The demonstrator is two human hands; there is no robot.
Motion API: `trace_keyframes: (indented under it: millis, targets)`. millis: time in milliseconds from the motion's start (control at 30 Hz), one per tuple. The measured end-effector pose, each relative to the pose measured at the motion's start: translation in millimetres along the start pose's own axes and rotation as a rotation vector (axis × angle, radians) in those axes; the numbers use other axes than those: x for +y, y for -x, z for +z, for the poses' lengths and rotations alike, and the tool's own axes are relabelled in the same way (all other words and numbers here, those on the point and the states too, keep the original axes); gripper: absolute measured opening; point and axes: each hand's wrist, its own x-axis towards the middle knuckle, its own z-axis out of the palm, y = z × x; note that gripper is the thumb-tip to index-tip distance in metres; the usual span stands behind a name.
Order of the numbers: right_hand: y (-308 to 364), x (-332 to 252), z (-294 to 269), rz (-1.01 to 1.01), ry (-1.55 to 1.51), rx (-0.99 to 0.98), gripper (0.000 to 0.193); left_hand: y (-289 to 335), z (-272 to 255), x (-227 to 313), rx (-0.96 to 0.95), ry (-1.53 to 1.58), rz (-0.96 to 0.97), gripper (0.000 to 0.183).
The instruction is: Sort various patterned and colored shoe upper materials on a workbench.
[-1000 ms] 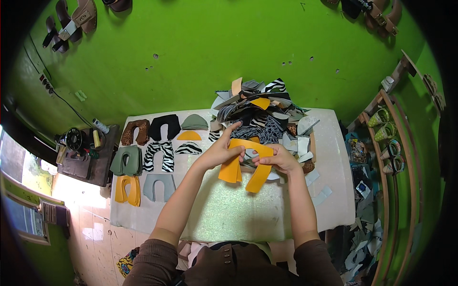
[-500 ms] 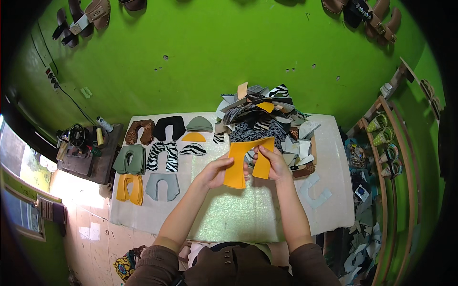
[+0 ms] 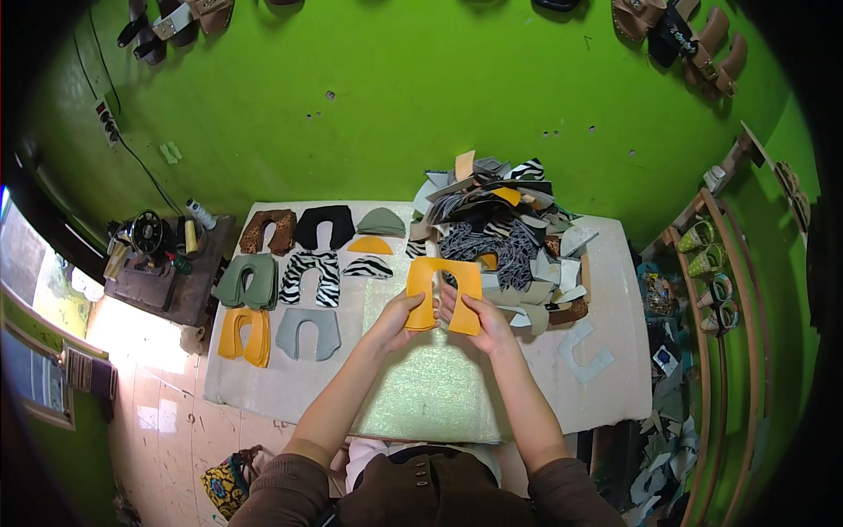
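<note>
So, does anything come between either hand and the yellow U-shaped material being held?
Nothing visible does: the left hand and right hand touch the held yellow material directly, one at each leg, over the table.

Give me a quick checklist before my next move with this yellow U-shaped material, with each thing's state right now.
1. Left hand gripping one leg of the yellow U-shaped material: ok.
2. Right hand gripping the other leg: ok.
3. Legs of the U pointing toward you: ok.
4. Exact layer count in your hands: cannot tell.
5. Top of the yellow stack at the table's left uncovered: ok.
6. That stack's edges evenly lined up: not ok, they look staggered.
</note>
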Motion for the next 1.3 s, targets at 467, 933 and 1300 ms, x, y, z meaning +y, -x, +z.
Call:
trace_keyframes:
  millis: [467,933,1300]
  targets:
    - [-21.9,94.8,48.8,0.1,0.075,0.002,0.041,37.9,-104.1,1.8,0.293,-0.066,-0.022,0.036]
    - [-76.3,294.1,111.8,0.402,-0.097,0.076,0.049,173.3,-275.4,32.2,0.543,-0.042,0.045,0.028]
    - [-119.0,369.6,165.6,0.395,-0.034,0.148,0.039,207.7,-373.8,71.5,0.678,-0.364,0.236,0.02]
